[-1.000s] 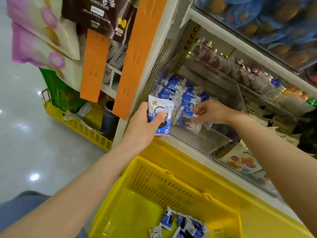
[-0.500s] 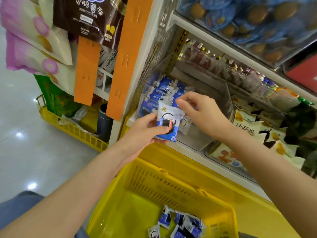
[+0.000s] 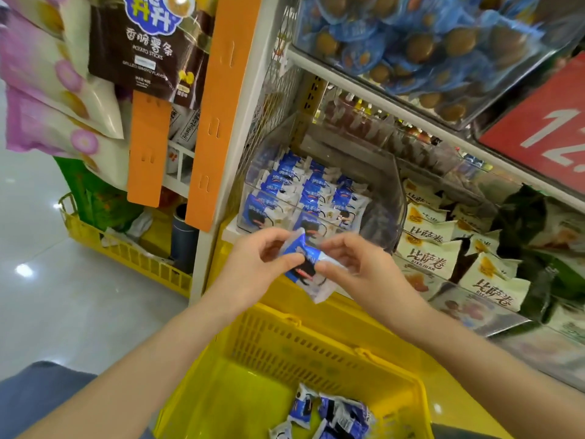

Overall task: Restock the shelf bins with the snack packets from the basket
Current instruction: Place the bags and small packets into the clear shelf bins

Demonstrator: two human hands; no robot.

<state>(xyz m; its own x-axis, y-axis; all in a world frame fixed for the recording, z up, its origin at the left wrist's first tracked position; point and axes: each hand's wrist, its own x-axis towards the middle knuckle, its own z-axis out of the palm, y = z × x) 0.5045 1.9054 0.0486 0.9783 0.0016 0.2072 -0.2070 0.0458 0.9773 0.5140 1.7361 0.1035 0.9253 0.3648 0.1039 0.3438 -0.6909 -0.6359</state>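
A blue-and-white snack packet (image 3: pixel 306 271) hangs in front of the shelf edge, just above the yellow basket (image 3: pixel 304 350). My left hand (image 3: pixel 253 264) pinches its left side and my right hand (image 3: pixel 357 264) pinches its right side. Behind them a clear shelf bin (image 3: pixel 383 213) holds several rows of the same blue packets (image 3: pixel 304 191), filling its left part. More of these packets (image 3: pixel 332 416) lie on the basket floor below.
Cream snack bags (image 3: pixel 443 248) fill the bin to the right. An upper shelf carries a clear bin of blue-wrapped round snacks (image 3: pixel 411 42). Orange strips (image 3: pixel 218 106) and hanging bags (image 3: pixel 53 83) flank the shelf post. Another yellow basket (image 3: pixel 126 245) stands on the floor at left.
My right hand has come back out of the bin and taken hold of the packet held by my left hand. Both hands now sit lower, in front of the shelf edge.
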